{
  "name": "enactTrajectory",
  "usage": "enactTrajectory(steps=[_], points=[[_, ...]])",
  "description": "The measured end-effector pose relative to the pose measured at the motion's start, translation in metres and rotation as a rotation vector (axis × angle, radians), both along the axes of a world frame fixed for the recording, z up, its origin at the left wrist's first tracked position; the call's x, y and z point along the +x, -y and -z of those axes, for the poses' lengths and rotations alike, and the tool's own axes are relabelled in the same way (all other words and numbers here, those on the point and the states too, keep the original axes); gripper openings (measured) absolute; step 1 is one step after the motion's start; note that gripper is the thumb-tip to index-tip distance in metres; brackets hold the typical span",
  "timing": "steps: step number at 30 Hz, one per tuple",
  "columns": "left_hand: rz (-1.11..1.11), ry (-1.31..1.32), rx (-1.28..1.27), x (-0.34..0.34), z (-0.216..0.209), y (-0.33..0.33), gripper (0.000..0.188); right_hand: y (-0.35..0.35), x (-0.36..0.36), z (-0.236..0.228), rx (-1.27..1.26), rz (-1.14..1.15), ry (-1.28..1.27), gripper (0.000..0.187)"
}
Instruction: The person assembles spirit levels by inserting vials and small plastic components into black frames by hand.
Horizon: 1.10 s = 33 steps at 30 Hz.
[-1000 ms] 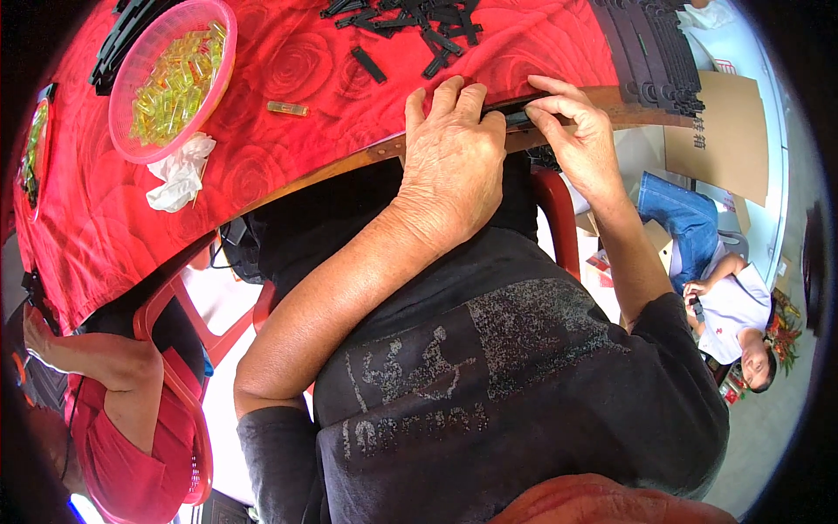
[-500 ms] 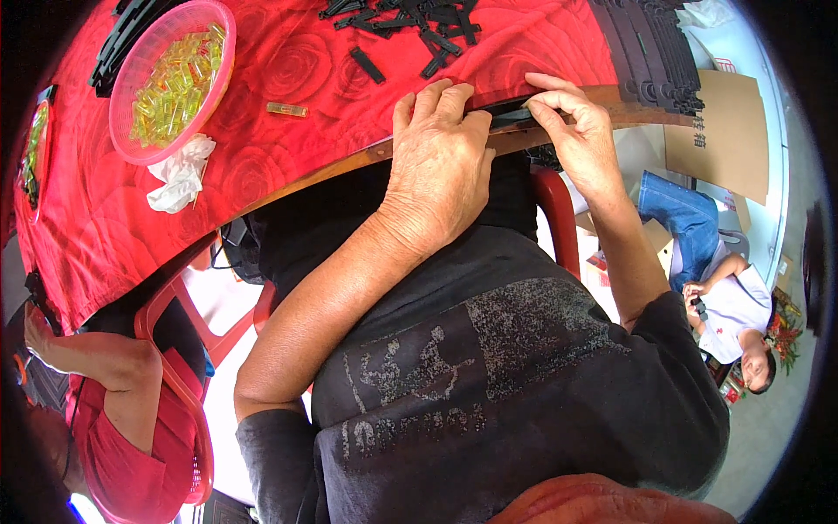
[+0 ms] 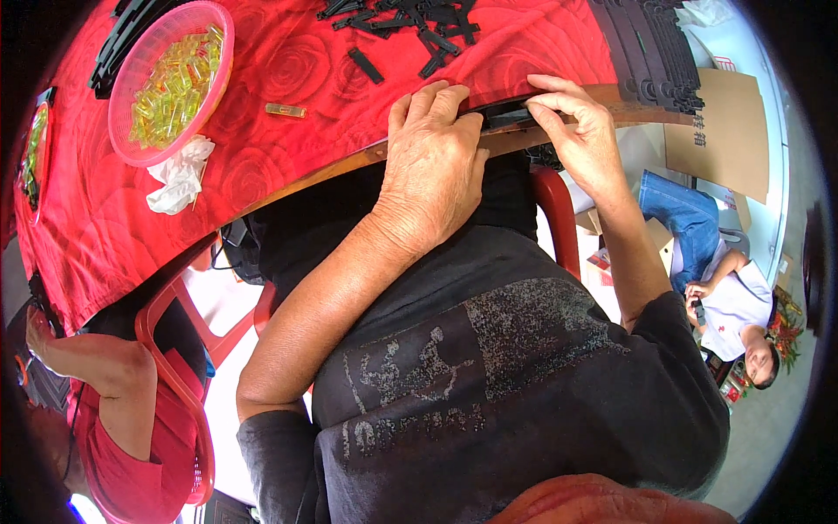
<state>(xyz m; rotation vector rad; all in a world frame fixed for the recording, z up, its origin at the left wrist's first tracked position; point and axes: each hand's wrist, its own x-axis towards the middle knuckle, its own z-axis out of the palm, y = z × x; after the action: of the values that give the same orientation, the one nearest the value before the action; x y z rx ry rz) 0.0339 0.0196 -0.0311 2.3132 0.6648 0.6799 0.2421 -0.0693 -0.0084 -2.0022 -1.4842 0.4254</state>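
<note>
A dark, narrow black strip (image 3: 508, 117) spans the gap between my hands at the table's edge. My left hand (image 3: 434, 166) is curled at its left end, back of the hand up, with the fingertips over the red cloth; its grip underneath is partly hidden. At the other end my right hand (image 3: 580, 135) pinches the strip between thumb and fingers. A single small black plastic piece (image 3: 366, 65) lies on the cloth beyond my left hand. Farther off is a loose pile of similar black pieces (image 3: 419, 24).
A pink basket (image 3: 225, 83) of yellow-green transparent vials stands at left, with one loose vial (image 3: 286, 110) and crumpled tissue (image 3: 181, 175) nearby. Long black strips (image 3: 650, 52) are stacked at right. People sit at lower left and far right; a red chair (image 3: 556, 218) is beside me.
My left hand has shifted slightly left, and a little more of the strip shows between my hands. My right hand has barely moved.
</note>
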Motion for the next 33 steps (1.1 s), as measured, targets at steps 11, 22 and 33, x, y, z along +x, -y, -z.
enactTrajectory(steps=[11, 22, 33], points=[[0.003, -0.002, 0.011, 0.000, -0.001, 0.000, 0.031, 0.008, 0.005, -0.005, -0.055, -0.072, 0.019, 0.019], [-0.003, 0.013, 0.019, 0.000, -0.002, 0.002, 0.030, 0.008, 0.006, -0.002, -0.045, -0.064, 0.050, 0.017], [-0.030, 0.013, 0.083, 0.014, -0.010, 0.002, 0.029, 0.004, 0.003, 0.001, 0.028, 0.007, -0.104, 0.013]])
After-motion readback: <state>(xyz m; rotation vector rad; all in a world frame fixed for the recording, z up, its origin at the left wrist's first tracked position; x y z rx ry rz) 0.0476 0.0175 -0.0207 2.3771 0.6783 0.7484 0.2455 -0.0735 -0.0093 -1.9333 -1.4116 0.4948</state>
